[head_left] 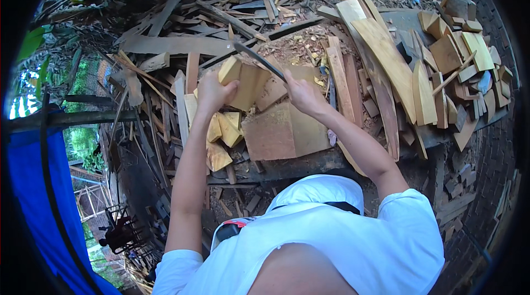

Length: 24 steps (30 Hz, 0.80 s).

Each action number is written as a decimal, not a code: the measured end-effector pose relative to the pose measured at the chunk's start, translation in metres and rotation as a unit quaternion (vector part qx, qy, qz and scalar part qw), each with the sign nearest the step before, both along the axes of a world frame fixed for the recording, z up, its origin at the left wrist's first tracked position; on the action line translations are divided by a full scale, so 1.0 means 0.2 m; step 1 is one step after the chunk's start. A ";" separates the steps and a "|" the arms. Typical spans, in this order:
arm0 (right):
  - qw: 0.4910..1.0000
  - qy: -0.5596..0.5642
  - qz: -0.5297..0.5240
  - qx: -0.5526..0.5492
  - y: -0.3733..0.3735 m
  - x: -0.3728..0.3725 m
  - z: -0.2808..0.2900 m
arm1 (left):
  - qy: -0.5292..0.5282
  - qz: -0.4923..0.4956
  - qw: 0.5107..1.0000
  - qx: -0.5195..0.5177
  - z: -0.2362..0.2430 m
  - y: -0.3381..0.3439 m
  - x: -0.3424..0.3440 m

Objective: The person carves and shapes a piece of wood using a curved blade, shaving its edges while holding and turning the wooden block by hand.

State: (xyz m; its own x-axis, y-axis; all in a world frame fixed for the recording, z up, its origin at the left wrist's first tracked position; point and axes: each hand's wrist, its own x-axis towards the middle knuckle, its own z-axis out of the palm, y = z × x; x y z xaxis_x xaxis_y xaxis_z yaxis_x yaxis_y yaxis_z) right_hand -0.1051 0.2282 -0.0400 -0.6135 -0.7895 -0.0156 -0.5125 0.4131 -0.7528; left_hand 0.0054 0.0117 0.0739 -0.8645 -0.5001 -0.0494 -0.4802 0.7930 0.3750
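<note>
1. One person is in view, with two bare hands raised over a heap of cut wood.
2. The left hand (212, 93) is closed around the edge of one pale yellow, flat rectangular wooden block (243, 82), holding it tilted on its end.
3. The right hand (298, 93) is clenched around the handle of one long dark metal blade (258, 58), which slants up and to the left, its edge lying against the top of the held block.
4. The held block shows fresh yellow wood on its face, with a lighter square corner at the upper left; it stands just above one large reddish-brown square chopping block (281, 132).
5. Three or four small yellow split pieces (223, 132) lie just to the left of the chopping block, below the left hand.
6. One stack of long light-brown planks (386, 60) leans to the right, and many short offcuts (458, 57) are piled farther right; their number cannot be told.
7. One blue tarpaulin (33, 184) hangs at the left edge.
</note>
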 end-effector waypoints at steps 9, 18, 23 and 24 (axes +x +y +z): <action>0.995 0.055 -0.030 -0.079 -0.01 0.03 -0.14 | -0.026 0.017 0.999 -0.015 0.05 0.07 -0.06; 0.994 0.064 -0.007 -0.087 -0.06 -0.01 0.29 | 0.010 0.018 1.000 0.012 0.03 0.08 -0.01; 0.997 0.018 -0.019 -0.071 -0.06 0.03 0.18 | -0.027 0.046 0.996 -0.065 0.05 0.14 -0.04; 0.997 0.024 -0.024 -0.073 -0.04 0.03 0.07 | -0.021 0.042 0.997 -0.067 0.04 0.15 -0.06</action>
